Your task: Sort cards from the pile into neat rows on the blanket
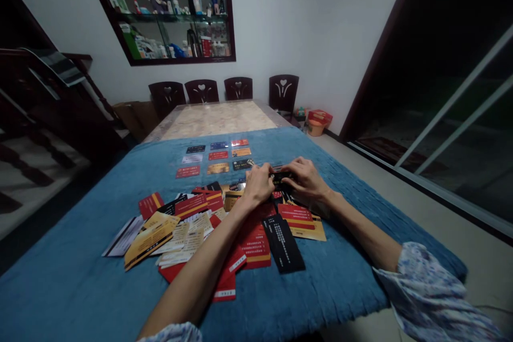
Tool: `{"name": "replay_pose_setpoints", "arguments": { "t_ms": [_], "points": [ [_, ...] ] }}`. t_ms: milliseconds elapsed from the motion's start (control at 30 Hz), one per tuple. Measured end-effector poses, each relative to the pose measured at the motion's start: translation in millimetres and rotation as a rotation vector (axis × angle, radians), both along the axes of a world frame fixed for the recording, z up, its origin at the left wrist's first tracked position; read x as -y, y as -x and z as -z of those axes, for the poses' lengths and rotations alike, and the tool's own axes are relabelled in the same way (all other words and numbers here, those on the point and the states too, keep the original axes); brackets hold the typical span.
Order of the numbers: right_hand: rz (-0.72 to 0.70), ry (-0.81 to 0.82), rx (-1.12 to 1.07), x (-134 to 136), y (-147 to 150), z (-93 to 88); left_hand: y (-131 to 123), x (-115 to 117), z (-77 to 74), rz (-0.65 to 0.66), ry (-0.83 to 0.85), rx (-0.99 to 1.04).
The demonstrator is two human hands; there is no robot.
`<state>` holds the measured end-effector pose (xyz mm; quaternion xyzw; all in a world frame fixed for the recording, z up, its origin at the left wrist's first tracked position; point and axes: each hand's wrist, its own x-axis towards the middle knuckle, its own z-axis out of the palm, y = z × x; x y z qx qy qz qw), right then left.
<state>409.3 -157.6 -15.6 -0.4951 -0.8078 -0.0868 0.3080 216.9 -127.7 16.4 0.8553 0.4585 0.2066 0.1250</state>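
Between them my left hand (259,184) and my right hand (305,177) grip a black card (279,177) with gold lettering, one at each end. It is held just above the far right part of a loose pile of cards. Red cards (254,246), a black card with white print (284,243), yellow cards (154,235) and pale cards lie overlapping in that pile, partly under my left forearm. Beyond the pile, several cards lie flat in rows, among them a gold card (218,168) and a black patterned card (243,164).
A blue cloth (80,235) covers the near part of the long table; its marble top (220,117) shows at the far end. Dark chairs (284,93) stand around that end. A red box and an orange bucket (315,127) sit on the floor, right of the table.
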Motion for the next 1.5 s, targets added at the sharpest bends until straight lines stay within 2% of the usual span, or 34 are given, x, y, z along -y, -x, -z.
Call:
{"name": "replay_pose_setpoints", "arguments": {
  "t_ms": [233, 500, 667, 900, 1067, 1267, 1500],
  "points": [
    [0.024, 0.116, 0.14, 16.8, -22.4, -4.3, 0.5, 2.5, -1.6, -0.045, -0.012, -0.011],
    [-0.006, 0.099, 0.113, 12.8, -24.7, -0.8, -1.3, 3.2, 2.1, -0.072, 0.004, 0.011],
    [0.016, 0.089, 0.125, 12.1, -26.5, 0.0, -0.7, -0.1, 3.6, -0.031, 0.012, 0.016],
    [-0.022, 0.146, 0.078, 9.1, -36.8, 1.4, 4.5, -4.5, 4.5, 0.126, -0.028, -0.055],
    [-0.078, 0.188, 0.032, 6.7, -41.3, 4.1, 5.3, -4.2, 3.6, 0.119, -0.005, -0.109],
    [-0.092, 0.227, 0.03, 3.6, -44.7, 6.0, 5.3, -1.9, -4.8, 0.089, 0.09, -0.171],
    [-0.096, 0.265, 0.023, -0.9, -44.9, -1.4, 4.6, -2.4, -6.0, 0.08, 0.077, -0.196]
  ]
}}
